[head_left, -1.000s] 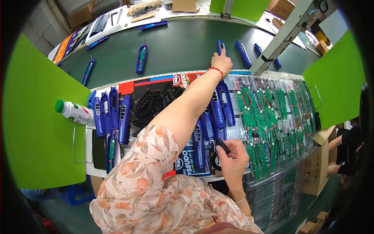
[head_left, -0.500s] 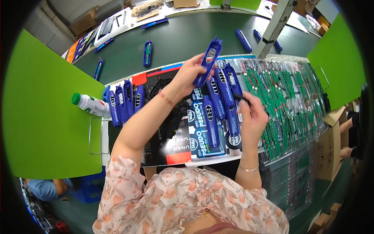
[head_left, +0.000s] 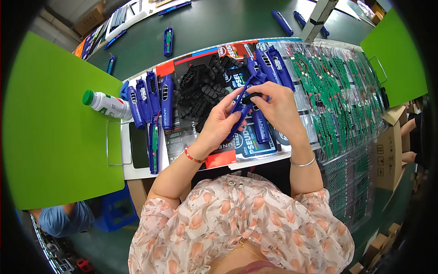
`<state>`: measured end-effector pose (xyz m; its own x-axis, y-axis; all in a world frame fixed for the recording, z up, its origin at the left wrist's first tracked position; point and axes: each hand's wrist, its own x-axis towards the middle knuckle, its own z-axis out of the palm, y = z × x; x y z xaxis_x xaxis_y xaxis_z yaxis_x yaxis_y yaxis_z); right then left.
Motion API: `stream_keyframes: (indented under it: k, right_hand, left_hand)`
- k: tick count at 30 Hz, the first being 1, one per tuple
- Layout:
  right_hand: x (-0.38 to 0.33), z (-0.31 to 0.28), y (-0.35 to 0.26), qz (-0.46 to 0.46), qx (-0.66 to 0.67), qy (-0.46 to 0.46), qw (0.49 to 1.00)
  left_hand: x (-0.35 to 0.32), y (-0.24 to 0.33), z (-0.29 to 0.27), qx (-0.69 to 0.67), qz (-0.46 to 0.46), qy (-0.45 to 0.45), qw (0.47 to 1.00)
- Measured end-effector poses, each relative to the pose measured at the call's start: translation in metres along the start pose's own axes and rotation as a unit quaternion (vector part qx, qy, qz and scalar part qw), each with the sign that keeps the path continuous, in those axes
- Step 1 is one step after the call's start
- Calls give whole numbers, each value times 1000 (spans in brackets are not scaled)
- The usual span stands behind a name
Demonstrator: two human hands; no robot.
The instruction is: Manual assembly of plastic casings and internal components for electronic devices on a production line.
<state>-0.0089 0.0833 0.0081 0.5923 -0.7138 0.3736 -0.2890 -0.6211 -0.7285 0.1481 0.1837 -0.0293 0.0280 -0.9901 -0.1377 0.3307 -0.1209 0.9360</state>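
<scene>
My left hand [head_left: 218, 124] grips an open blue plastic housing half [head_left: 244, 111], held tilted above the table. My right hand [head_left: 280, 108] is closed in a pinch on a small black piece [head_left: 250, 97], which it holds against the inside of that shell. Fingers hide part of the contact. Left of my hands lies a pile of black moulded pieces [head_left: 194, 105]. Beyond and below my right hand are several more blue housings [head_left: 266, 64], some partly covered by it.
More blue housings [head_left: 166, 102] line the left side, one with a green circuit board [head_left: 154, 146]. A white bottle with a green cap [head_left: 107, 105] leans there. Trays of green circuit boards [head_left: 326, 100] fill the right. Green panels [head_left: 64, 123] flank the table; a cardboard box [head_left: 388, 160] stands right.
My left hand has brought the blue shell down and nearer me. My right hand has come up to it with the black piece. A housing with a circuit board now shows at front left.
</scene>
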Motion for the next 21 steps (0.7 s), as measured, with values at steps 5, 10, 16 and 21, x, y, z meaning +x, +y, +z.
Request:
stream_keyframes:
  k: [5,10,16,21]
  right_hand:
    - [3,0,-3,21,-1,2,1000]
    - [-3,12,-8,20,-43,83,995]
    - [-8,24,-13,104,-28,128,986]
    - [-8,34,-5,118,24,146,982]
  left_hand:
    - [-3,-2,5,28,13,1,1000]
    - [-2,-7,11,50,46,26,997]
    - [-5,-8,17,73,58,60,994]
    - [-3,-14,24,96,76,77,989]
